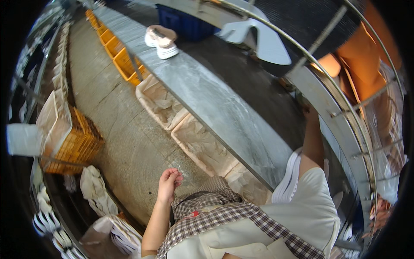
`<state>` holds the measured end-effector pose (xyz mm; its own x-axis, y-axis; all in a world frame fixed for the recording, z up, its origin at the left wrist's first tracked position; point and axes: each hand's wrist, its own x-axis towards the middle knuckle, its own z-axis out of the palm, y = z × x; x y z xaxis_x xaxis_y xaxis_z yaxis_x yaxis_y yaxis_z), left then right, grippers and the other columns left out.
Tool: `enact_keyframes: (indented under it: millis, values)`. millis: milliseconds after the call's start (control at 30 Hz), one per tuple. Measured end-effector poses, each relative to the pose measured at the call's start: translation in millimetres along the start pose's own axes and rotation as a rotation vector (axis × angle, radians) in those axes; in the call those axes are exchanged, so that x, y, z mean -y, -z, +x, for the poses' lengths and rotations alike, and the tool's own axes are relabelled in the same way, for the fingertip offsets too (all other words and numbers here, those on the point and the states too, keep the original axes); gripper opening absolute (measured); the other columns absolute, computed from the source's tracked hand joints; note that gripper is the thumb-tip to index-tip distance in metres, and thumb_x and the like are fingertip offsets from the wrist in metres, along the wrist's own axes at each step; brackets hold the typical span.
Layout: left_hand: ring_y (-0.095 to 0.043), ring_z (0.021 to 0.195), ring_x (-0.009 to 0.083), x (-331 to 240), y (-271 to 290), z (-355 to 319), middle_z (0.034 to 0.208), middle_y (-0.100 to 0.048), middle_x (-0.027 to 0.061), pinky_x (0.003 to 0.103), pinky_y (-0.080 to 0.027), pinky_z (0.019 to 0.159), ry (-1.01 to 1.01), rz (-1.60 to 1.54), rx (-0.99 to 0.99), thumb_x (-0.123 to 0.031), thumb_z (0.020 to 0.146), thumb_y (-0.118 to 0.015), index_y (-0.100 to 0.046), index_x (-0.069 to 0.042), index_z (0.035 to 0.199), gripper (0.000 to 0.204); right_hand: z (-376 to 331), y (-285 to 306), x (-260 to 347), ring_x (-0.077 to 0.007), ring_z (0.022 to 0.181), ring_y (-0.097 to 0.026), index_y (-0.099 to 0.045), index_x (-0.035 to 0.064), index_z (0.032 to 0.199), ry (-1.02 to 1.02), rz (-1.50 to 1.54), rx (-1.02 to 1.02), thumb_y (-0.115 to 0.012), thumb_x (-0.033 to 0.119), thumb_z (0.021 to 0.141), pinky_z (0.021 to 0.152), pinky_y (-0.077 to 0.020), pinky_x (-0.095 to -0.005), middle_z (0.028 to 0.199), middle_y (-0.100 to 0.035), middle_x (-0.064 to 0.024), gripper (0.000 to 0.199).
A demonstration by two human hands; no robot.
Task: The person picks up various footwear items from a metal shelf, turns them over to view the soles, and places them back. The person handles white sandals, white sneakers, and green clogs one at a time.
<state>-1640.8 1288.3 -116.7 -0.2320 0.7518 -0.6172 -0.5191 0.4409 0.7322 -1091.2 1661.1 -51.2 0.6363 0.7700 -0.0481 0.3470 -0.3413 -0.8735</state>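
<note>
My left hand (169, 183) hangs over the floor, its fingers curled in toward the thumb with nothing showing in them. My right arm reaches out across the dark belt (263, 93). At its end my right hand (305, 108) is in shadow and blurred, close to the belt's far edge. Whether it grips something there cannot be made out. Below that forearm a stack of white shoe soles (285, 183) lies at the near end of the grey metal counter (207, 97). More white soles (167, 52), with a beige piece on top, sit farther along the counter.
Lined crates (202, 144) stand under the counter's edge, with yellow crates (125, 64) beyond. Another yellow crate (79, 142) is at left. A blue bin (183, 23) and a curved metal rail (310, 56) border the belt. White soles (123, 237) fill a lined container lower left.
</note>
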Motion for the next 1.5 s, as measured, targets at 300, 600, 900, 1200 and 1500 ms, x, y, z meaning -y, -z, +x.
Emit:
enact_keyframes:
  millis: [300,600,900,1200,1500]
  values:
    - [-0.061,0.083,0.0117,-20,-8,19,0.096,-0.063,0.0023,0.026,-0.047,0.071,0.0,0.197,0.209,-0.017,0.092,-0.054,-0.053,-0.009,0.108,0.018,-104,75,70,-0.0231,0.073,-0.058,-0.055,-0.0053,0.089,-0.512,1.12,0.61,-0.054,0.009,0.083,0.068,-0.054,-0.0332,0.085,-0.06,-0.0129,0.016]
    - [-0.037,0.128,0.0242,-81,-43,-6,0.145,-0.028,0.0116,0.04,-0.042,0.095,-0.249,-0.007,0.725,-0.029,0.092,-0.055,-0.02,-0.013,0.142,0.063,-422,38,101,-0.0283,0.102,-0.058,-0.026,0.0092,0.141,-0.215,0.62,1.039,-0.053,-0.003,0.074,0.076,-0.0545,-0.0402,0.128,-0.045,-0.0138,0.074]
    - [-0.049,0.117,0.0291,-92,26,-38,0.132,-0.043,0.0145,0.048,-0.044,0.095,0.013,-0.46,0.244,-0.037,0.098,-0.036,-0.028,-0.008,0.136,0.048,-519,-64,128,-0.0288,0.128,-0.033,-0.032,0.017,0.143,0.755,-0.195,1.339,-0.061,0.014,0.085,0.105,-0.0304,-0.0377,0.14,-0.03,-0.0167,0.064]
    - [-0.055,0.104,0.0324,-74,53,-51,0.121,-0.051,0.0138,0.046,-0.05,0.082,0.475,-0.652,0.562,-0.035,0.1,-0.024,-0.04,-0.01,0.13,0.043,-560,-125,149,-0.022,0.122,-0.044,-0.06,0.0031,0.116,0.678,0.29,1.242,-0.048,0.027,0.092,0.103,-0.0309,-0.0356,0.127,-0.052,-0.0098,0.036]
    - [-0.056,0.1,0.0347,-71,52,-53,0.119,-0.051,0.0151,0.045,-0.05,0.081,0.444,-0.713,0.573,-0.036,0.099,-0.024,-0.041,-0.01,0.129,0.043,-565,-123,153,-0.0123,0.099,-0.054,-0.06,0.0016,0.113,0.538,0.341,1.268,-0.054,0.025,0.09,0.088,-0.0414,-0.0265,0.105,-0.06,-0.0054,0.033]
